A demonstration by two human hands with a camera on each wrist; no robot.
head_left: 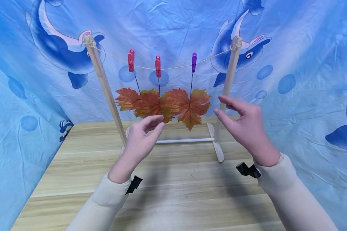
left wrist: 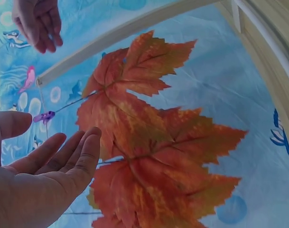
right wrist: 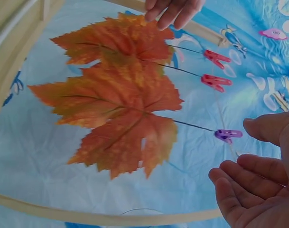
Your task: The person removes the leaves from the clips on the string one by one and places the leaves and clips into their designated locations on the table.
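Observation:
Three orange-red artificial maple leaves hang by dark stems from a string [head_left: 173, 68]. The left leaf [head_left: 126, 96] and middle leaf [head_left: 148, 102] are held by red clothespins [head_left: 157, 66]; the right leaf [head_left: 195, 107] hangs from a purple clothespin [head_left: 194, 62]. The leaves overlap. My left hand [head_left: 140, 138] is raised in front of the middle leaf, fingers gently bent, holding nothing. To the right of the right leaf, near the post, my right hand [head_left: 248, 125] hovers with thumb and fingers apart, also holding nothing. Both wrist views show bare palms.
Two wooden posts, the left post [head_left: 104, 85] and the right post [head_left: 230, 70], carry the string. A white rod [head_left: 185, 140] joins them low down, above the wooden table [head_left: 173, 199]. A blue dolphin-print cloth [head_left: 167, 29] hangs behind and at both sides.

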